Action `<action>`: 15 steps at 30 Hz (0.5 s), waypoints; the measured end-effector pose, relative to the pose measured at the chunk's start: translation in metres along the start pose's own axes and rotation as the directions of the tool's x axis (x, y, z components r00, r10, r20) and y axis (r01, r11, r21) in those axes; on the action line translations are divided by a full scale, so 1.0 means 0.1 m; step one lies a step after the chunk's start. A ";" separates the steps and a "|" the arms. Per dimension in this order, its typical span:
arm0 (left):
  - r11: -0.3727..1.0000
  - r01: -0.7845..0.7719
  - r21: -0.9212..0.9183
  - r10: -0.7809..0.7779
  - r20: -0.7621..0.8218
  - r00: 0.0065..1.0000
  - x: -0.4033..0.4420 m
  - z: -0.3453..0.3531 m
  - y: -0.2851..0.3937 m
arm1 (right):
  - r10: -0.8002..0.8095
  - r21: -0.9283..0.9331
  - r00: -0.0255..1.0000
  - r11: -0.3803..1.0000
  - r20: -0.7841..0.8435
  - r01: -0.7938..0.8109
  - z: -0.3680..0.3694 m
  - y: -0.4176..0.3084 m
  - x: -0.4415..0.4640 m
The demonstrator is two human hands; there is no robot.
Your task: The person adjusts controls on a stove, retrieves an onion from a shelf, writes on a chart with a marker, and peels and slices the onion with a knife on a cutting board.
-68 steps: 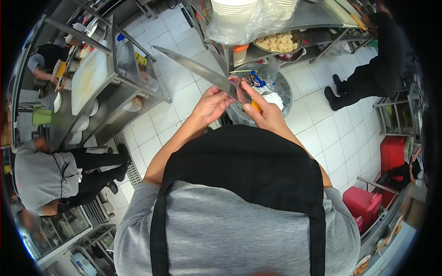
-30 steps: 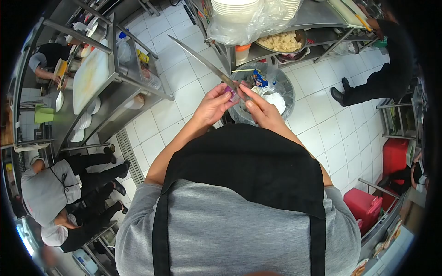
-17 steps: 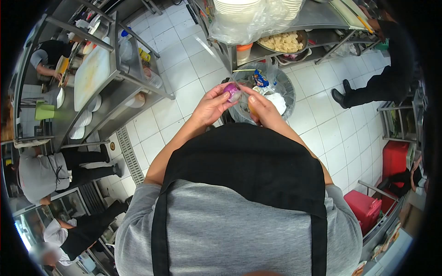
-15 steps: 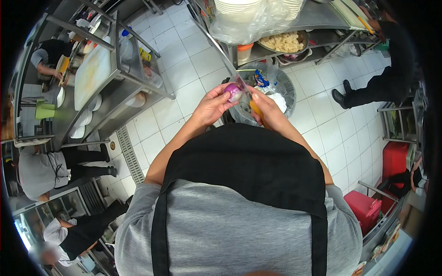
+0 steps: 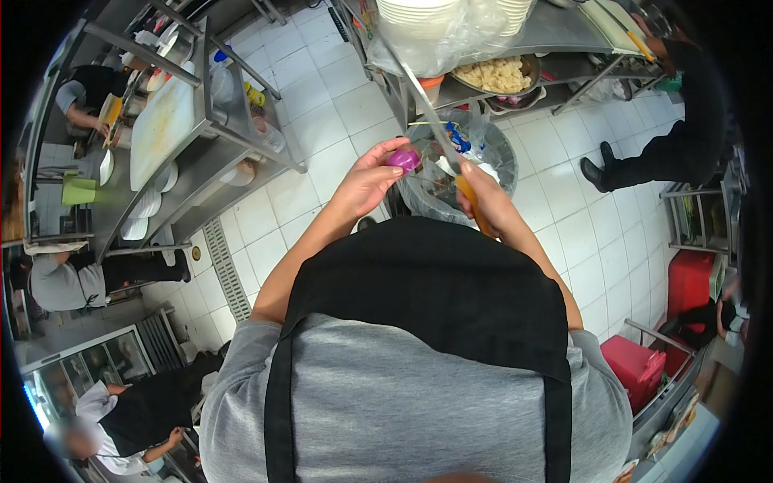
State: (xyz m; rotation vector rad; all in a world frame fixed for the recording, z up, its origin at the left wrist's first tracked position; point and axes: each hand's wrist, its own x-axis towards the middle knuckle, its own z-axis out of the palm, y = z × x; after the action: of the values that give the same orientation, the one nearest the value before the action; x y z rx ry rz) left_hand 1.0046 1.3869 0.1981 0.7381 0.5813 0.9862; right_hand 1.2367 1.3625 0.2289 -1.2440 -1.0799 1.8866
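Observation:
A purple onion (image 5: 404, 159) sits between the thumb and fingers of my left hand (image 5: 368, 180). My right hand (image 5: 488, 200) is wrapped round the yellow handle (image 5: 475, 206) of a long knife (image 5: 431, 113), whose blade points up and to the left, apart from the onion. Beneath both hands stands a bin (image 5: 506, 165) lined with clear plastic, holding a blue wrapper (image 5: 457, 138) and other scraps.
A steel shelf (image 5: 555, 32) ahead bears stacked white containers (image 5: 419, 14); a bowl of pale chunks (image 5: 495, 75) is below. A white cutting board (image 5: 163, 125) lies on the left counter. People stand at left and right. Red bins (image 5: 634, 366) are at the right.
My right hand and the knife have drawn away from the onion to the right, and the blade has swung more upright. The onion stays in my left hand. People at the left have shifted.

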 end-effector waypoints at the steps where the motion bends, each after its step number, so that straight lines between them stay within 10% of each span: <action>1: 0.997 0.012 0.075 -0.009 -0.037 0.999 0.02 0.04 -0.02 | -0.055 0.012 0.998 0.998 0.013 0.055 0.06 -0.03 -0.02; 7: 0.951 0.018 0.310 0.003 -0.065 0.998 0.08 0.19 -0.04 | -0.101 -0.240 0.982 0.961 0.157 0.138 0.16 -0.24 -0.17; 15: 0.961 0.057 0.270 -0.051 -0.029 0.998 0.11 0.13 -0.06 | 0.062 -0.009 0.987 0.998 0.150 -0.062 -0.02 -0.14 -0.14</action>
State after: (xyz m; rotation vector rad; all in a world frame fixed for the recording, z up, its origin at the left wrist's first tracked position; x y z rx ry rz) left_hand 1.0220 1.3912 0.2004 0.9495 0.7617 0.8741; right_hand 1.2439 1.3575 0.2464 -1.1656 -1.1351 2.0533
